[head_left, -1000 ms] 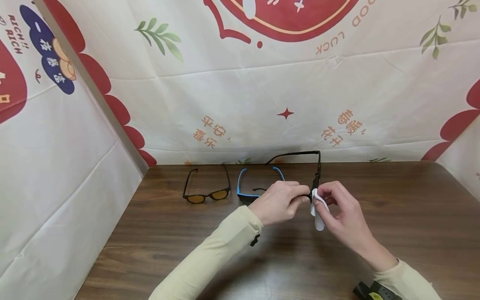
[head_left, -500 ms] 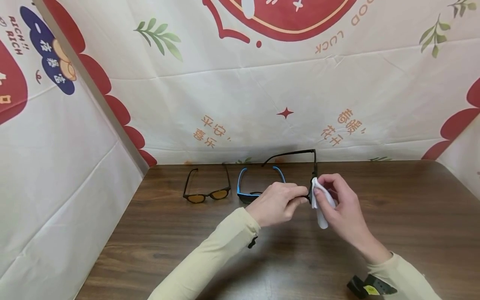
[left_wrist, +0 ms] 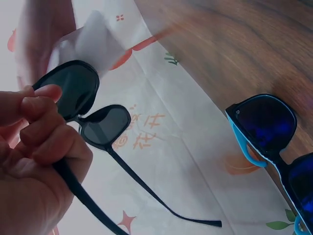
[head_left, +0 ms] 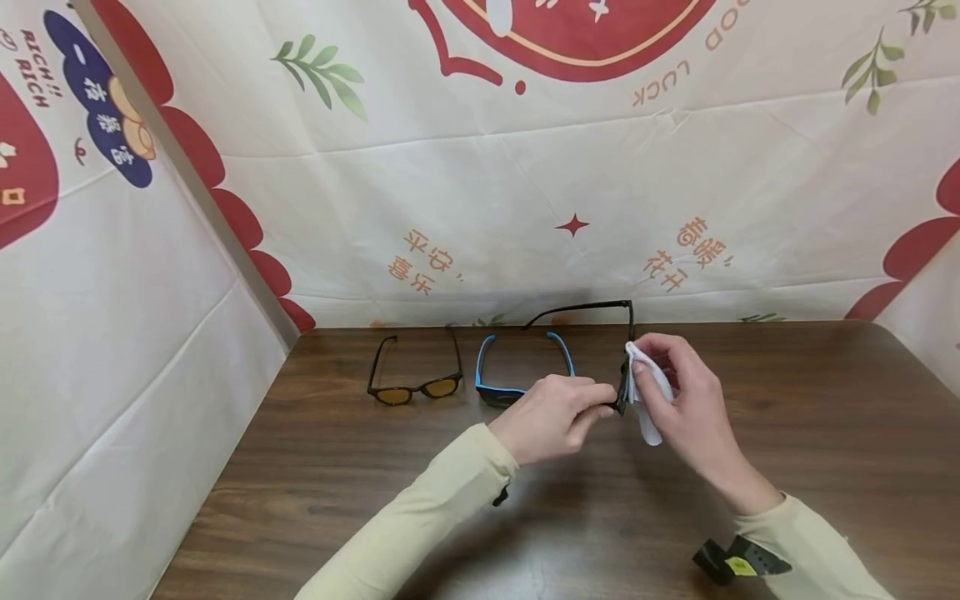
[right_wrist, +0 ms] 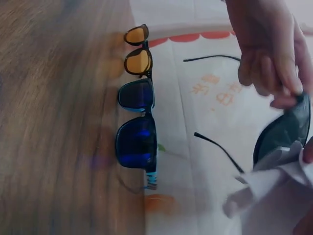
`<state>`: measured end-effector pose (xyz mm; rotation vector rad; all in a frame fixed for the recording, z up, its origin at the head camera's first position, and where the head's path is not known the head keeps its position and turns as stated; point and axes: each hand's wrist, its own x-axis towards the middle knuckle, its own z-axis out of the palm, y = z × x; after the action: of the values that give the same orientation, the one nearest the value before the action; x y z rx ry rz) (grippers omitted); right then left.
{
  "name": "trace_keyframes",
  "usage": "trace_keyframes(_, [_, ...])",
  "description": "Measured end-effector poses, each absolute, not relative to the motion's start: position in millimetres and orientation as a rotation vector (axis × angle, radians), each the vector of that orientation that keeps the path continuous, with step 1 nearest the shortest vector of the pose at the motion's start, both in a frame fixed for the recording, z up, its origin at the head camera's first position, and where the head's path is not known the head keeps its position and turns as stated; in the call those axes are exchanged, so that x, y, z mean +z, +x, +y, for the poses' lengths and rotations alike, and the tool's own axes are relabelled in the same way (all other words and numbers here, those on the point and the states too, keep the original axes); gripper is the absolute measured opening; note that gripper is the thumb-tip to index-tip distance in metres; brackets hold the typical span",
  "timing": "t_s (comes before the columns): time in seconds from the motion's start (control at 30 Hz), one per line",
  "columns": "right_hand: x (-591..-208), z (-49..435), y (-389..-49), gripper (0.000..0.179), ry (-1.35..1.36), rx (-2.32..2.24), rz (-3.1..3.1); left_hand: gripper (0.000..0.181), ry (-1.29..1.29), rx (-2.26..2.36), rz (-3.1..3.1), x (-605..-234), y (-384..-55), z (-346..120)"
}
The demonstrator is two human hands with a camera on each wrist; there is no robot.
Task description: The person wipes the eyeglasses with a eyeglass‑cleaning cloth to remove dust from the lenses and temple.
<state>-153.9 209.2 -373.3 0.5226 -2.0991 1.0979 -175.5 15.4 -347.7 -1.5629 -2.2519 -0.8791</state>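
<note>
A pair of black sunglasses [left_wrist: 73, 90] with dark lenses and unfolded temples is held up over the table. My left hand [head_left: 553, 417] grips it at one end of the frame, beside a hinge, fingers curled round that corner. In my right hand [head_left: 693, 408] a white cloth [head_left: 651, 392] is pinched between thumb and fingers, pressed against a lens at the other side of the frame. The cloth's loose end hangs below the fingers. In the right wrist view the cloth [right_wrist: 279, 181] covers the lower part of a dark lens [right_wrist: 283, 134].
Blue-and-black sunglasses [head_left: 489, 393] stand on the brown wooden table [head_left: 315, 483] just behind my left hand, partly hidden by it. Left of them lie glasses with amber lenses [head_left: 393, 397]. A printed white cloth backdrop [head_left: 480, 192] rises behind the table's far edge.
My right hand has moved slightly up and away along the lens with the white cloth. The left hand keeps its grip, and the black sunglasses have turned a little.
</note>
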Motion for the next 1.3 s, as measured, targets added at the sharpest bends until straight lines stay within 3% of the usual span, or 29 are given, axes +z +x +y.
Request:
trace_keyframes(0.1, [-371.6,205.6,-151.4,0.017,0.695,1.021,-2.001,0.007,-1.53,-0.886,-2.249,-348.8,-176.2,13.6])
trace_keyframes(0.23, [-368.9,199.1,-144.9,0.037,0.836,0.98,-1.911,0.005,-1.513,-0.909,-2.255,-350.3,-178.6,9.3])
trace_keyframes(0.27, [-370.0,199.3,-145.3,0.04,0.836,0.98,-1.905,0.006,-1.518,-0.909,-2.256,-350.9,-178.9,8.6])
trace_keyframes(0.4, [-364.4,198.6,-145.2,0.012,0.694,1.027,-1.95,0.005,-1.53,-0.901,-2.252,-351.6,-177.0,8.1])
trace_keyframes(0.5, [-355.7,194.8,-142.5,0.028,0.546,1.071,-2.006,0.005,-1.534,-0.913,-2.241,-352.2,-175.5,8.6])
trace_keyframes(0.57, [-351.8,191.4,-139.7,0.03,0.524,1.089,-2.013,0.005,-1.532,-0.924,-2.227,-352.0,-175.1,8.3])
trace_keyframes(0.7, [-364.9,193.7,-142.4,0.014,0.718,1.092,-1.942,0.004,-1.511,-0.956,-2.204,-351.6,-177.2,5.1])
trace_keyframes(0.83, [-384.0,200.9,-149.0,0.035,0.898,1.053,-1.887,0.005,-1.479,-0.992,-2.191,-350.7,-179.8,0.7])
trace_keyframes(0.97, [-389.5,207.0,-154.9,0.012,0.757,1.021,-1.958,0.006,-1.487,-1.013,-2.17,-349.2,-178.7,0.3])
trace_keyframes(1.1, [-381.8,206.4,-156.9,0.032,0.574,1.032,-2.044,0.005,-1.535,-0.993,-2.152,-348.6,-175.5,3.3])
trace_keyframes(1.3, [-375.2,198.8,-153.0,0.014,0.819,1.03,-1.961,0.005,-1.485,-1.004,-2.143,-347.9,-176.4,-0.1])
